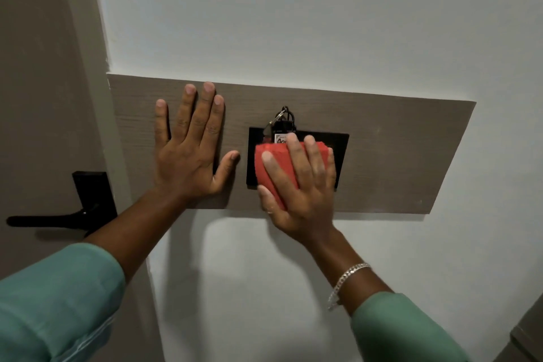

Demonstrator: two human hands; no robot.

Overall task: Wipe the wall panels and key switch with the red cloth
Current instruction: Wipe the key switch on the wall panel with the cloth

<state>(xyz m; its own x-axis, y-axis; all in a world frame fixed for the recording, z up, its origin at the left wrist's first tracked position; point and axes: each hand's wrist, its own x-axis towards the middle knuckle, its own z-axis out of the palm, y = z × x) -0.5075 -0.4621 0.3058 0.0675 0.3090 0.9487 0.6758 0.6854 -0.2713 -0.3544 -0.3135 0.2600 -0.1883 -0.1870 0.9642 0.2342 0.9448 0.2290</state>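
A long wood-grain wall panel [382, 156], grey-brown and matte with fine horizontal streaks, is fixed flat on the smooth white wall [293, 23], and everything here sits around it. Near the panel's middle is the key switch [340, 144], a flat black rectangular plate, with a key tag [280, 138] slotted into its top and a metal ring [284, 114] standing above that. The right hand [299, 185] presses the red cloth [282, 167] against the left part of this plate; the cloth is folded into a thick pad with a nubbly weave, and the fingers [296, 156] lie spread over its face while the thumb hooks round its lower left edge. The left hand [188, 153] is laid flat on the panel's left part, palm to the wood, 4 fingers straight and fairly close, thumb stretched toward the plate and stopping just short of it. A silver chain bracelet [348, 279] circles the right wrist; both sleeves are soft green fabric. Left of the panel, on the taupe door [38, 97], a matte black lever handle [58, 219] juts out sideways.
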